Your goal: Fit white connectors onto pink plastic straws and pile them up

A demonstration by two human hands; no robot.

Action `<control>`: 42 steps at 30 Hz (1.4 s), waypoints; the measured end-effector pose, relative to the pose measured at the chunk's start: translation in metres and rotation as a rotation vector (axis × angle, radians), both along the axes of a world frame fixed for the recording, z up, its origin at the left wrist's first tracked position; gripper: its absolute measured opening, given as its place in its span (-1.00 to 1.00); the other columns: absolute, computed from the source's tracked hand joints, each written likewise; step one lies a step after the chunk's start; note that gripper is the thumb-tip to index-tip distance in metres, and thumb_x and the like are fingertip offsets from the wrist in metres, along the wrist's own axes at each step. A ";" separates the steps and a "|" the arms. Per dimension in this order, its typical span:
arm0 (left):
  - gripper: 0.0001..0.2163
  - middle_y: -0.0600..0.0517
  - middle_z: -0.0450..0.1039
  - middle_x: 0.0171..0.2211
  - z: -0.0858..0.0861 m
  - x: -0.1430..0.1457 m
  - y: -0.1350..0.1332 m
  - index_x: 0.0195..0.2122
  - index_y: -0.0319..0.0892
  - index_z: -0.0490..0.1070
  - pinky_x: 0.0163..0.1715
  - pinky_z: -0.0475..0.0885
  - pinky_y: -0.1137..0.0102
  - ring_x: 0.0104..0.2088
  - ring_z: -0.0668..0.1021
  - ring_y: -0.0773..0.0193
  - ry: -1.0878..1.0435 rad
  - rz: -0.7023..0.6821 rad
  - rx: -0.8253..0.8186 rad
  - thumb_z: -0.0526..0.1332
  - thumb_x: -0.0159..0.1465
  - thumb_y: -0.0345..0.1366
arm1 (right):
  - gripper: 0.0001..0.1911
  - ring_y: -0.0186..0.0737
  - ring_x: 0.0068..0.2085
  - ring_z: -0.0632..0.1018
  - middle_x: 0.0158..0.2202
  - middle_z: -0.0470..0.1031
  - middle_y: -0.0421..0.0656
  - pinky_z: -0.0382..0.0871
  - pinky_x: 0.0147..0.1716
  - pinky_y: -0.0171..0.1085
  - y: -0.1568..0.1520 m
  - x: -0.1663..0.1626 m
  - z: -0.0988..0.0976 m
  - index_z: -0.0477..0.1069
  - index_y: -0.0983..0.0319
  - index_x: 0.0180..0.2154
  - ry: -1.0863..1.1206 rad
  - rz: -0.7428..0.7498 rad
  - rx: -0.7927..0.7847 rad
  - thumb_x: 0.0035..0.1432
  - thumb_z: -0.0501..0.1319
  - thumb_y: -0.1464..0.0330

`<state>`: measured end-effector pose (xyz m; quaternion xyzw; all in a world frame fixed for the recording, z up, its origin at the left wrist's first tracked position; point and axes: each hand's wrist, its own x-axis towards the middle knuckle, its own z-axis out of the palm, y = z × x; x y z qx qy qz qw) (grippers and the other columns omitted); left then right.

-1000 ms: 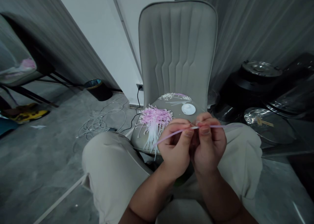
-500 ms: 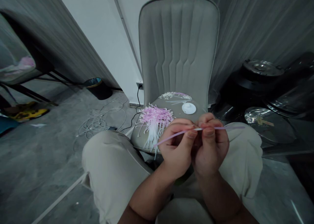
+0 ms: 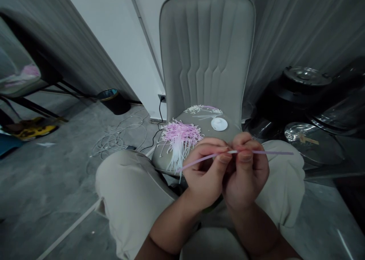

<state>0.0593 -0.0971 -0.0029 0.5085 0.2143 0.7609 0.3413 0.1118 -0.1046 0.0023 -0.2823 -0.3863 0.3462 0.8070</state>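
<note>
The left hand [image 3: 207, 172] and right hand [image 3: 246, 172] are pressed close together just in front of the grey chair [image 3: 207, 54], at its seat edge. Each pinches the same thin lilac strip [image 3: 273, 152] between thumb and forefinger, the two grips side by side. The strip runs roughly level, its ends poking out past both hands. On the chair's seat, a heap of pink and white strips [image 3: 179, 136] lies at the front. A white round disc [image 3: 219, 124] sits beside the heap, and a scatter of white bits [image 3: 199, 109] lies nearer the backrest.
</note>
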 end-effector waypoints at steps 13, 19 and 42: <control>-0.93 0.08 0.50 -0.33 0.000 0.000 0.002 -0.30 -0.17 0.49 -0.30 0.50 0.58 -0.31 0.55 0.49 0.007 -0.006 -0.007 0.26 0.23 -0.46 | -0.85 -0.42 -0.43 0.35 -0.38 0.27 -0.25 0.26 -0.48 -0.37 0.003 0.001 -0.004 0.39 0.20 -0.41 0.035 0.060 0.046 0.22 0.23 0.31; -0.94 0.07 0.50 -0.33 -0.001 -0.001 0.003 -0.31 -0.17 0.49 -0.31 0.51 0.55 -0.31 0.56 0.45 0.011 -0.013 -0.007 0.27 0.22 -0.45 | -0.83 -0.41 -0.43 0.35 -0.39 0.25 -0.25 0.26 -0.49 -0.38 0.004 0.001 -0.002 0.38 0.20 -0.42 0.011 0.021 0.031 0.21 0.23 0.29; -0.92 0.09 0.50 -0.31 -0.003 0.001 0.004 -0.29 -0.15 0.51 -0.27 0.50 0.60 -0.30 0.55 0.52 -0.068 -0.054 -0.028 0.27 0.24 -0.45 | -0.89 -0.43 -0.40 0.39 -0.37 0.30 -0.26 0.34 -0.39 -0.35 0.008 0.004 -0.004 0.40 0.19 -0.39 -0.004 0.098 0.042 0.21 0.23 0.38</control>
